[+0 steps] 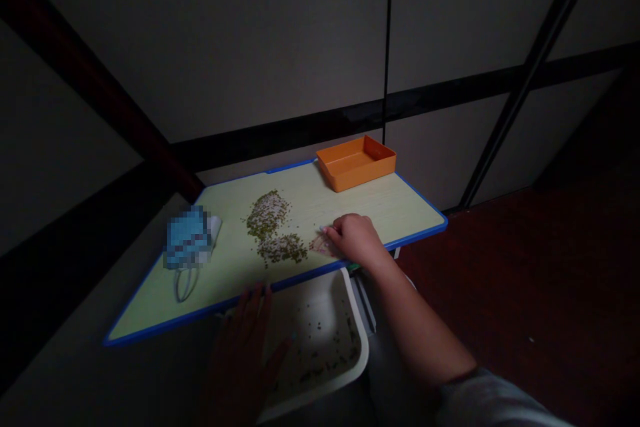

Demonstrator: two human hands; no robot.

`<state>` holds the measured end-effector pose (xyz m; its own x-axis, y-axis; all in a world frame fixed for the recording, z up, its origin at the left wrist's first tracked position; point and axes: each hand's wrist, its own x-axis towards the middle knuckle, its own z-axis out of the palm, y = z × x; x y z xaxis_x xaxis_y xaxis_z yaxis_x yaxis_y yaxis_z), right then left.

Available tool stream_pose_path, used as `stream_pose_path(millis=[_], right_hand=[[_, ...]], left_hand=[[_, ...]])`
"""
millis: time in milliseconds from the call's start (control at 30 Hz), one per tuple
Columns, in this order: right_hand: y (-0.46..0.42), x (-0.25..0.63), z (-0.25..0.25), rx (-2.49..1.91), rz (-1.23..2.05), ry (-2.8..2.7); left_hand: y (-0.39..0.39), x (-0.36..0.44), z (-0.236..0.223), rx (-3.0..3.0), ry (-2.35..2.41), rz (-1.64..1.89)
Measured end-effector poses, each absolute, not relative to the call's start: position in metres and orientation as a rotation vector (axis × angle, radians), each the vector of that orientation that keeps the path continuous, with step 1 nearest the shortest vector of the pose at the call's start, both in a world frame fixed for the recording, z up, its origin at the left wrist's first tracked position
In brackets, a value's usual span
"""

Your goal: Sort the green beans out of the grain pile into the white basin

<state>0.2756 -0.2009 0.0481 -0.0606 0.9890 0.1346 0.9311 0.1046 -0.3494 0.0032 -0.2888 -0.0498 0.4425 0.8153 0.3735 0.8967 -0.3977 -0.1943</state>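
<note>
Over the table's right front part, my right hand (356, 237) is closed, thumb and fingers pressed together. What they hold, if anything, is too small to make out. Under its fingertips lies a flat patch with pinkish lines (323, 245), partly covered by the hand. To its left, small green and pale grains form two touching heaps, a larger far heap (269, 213) and a nearer heap (283, 249). In shadow at the near edge, my left hand (247, 340) has its fingers apart and holds nothing visible. Beside it is a white bin (363, 347) with scattered dark bits inside.
The pale table (225, 287) has a blue rim. An orange tray (360, 177) stands at its back right. At the left lies a blurred blue item (187, 237) with a loop (185, 285). Panelled doors (280, 40) rise behind; a dark red floor (515, 280) is right.
</note>
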Motion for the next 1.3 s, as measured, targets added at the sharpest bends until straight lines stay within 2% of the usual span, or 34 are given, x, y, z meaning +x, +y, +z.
stream_pose_path(millis=[500,1300], right_hand=[[-0.197,0.274,0.043,-1.856,0.143,-2.035],[-0.195,0.294,0.041,-2.066,0.097,-1.880]], left_hand=[[-0.287,0.004,-0.049,-2.314,-1.416,-0.327],[-0.288,0.002,-0.050,-2.347,-1.452,-0.315]])
